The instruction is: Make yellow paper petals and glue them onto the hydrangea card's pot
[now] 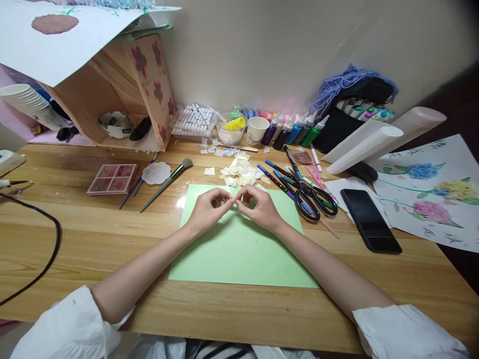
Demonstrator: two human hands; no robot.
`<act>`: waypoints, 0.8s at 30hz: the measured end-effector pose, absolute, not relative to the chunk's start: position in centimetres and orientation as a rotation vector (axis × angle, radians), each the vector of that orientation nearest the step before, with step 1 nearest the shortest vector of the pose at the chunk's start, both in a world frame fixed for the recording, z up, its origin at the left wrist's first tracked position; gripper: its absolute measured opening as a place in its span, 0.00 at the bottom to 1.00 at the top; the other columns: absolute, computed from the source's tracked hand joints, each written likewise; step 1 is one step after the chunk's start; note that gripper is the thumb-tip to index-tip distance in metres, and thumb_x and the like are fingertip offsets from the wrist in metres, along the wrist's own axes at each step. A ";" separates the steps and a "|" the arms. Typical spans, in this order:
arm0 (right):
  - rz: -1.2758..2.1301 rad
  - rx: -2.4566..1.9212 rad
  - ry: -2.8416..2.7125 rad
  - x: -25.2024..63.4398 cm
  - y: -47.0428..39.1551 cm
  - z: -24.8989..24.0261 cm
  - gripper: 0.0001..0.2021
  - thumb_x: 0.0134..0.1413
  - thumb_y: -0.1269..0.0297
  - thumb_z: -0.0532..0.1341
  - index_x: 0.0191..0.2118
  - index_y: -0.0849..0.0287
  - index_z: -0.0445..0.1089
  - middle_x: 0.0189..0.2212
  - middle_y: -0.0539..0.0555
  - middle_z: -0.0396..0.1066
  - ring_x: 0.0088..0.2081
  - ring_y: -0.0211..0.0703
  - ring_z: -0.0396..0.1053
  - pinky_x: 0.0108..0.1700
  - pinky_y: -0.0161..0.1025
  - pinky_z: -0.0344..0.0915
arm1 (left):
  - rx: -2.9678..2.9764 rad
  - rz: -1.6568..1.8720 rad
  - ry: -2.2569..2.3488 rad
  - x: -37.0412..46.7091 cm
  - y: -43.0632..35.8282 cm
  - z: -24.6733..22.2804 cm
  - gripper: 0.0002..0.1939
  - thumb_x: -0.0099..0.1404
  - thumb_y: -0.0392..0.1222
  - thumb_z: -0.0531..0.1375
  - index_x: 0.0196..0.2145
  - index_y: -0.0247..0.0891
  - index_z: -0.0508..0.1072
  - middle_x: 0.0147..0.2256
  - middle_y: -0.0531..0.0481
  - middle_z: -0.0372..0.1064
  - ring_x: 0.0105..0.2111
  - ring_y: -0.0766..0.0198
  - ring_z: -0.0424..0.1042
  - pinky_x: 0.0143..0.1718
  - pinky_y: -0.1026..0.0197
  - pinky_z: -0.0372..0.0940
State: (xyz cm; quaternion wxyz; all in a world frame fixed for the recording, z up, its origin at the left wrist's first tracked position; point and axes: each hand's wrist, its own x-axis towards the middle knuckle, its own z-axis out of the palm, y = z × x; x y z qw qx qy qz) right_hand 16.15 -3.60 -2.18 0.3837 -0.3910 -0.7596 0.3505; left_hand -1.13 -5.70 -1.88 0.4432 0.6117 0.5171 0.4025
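Over the upper part of a light green sheet of paper (239, 254), my left hand (210, 208) and my right hand (258, 205) meet at the fingertips. Thumb and index finger of each are pinched together on a tiny pale yellow bit that looks like a paper scrap, mostly covered by the fingers. Just beyond my hands lies a loose heap of pale yellow and white paper scraps (243, 172), some close to the sheet's far edge. One single scrap (209, 171) rests apart, left of the heap.
Scissors (307, 204) and several pens lie right of the sheet, near a black phone (370, 219). Left are a grey-handled brush (168, 183), a white palette (156, 173) and a sectioned box (113, 178). A paper cup (257, 130), clear bowl (226, 135) and paint bottles (295, 130) line the wall.
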 end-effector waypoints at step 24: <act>1.236 -0.975 -1.854 16.3 -3.0 -2.7 0.07 0.52 0.61 0.60 0.31 0.60 0.67 0.27 0.50 0.65 0.26 0.34 0.60 0.29 0.34 0.58 | 1.714 0.959 1.411 -1.2 -5.7 -1.5 0.09 0.59 0.43 0.57 0.25 0.36 0.68 0.22 0.55 0.61 0.21 0.70 0.56 0.24 0.66 0.54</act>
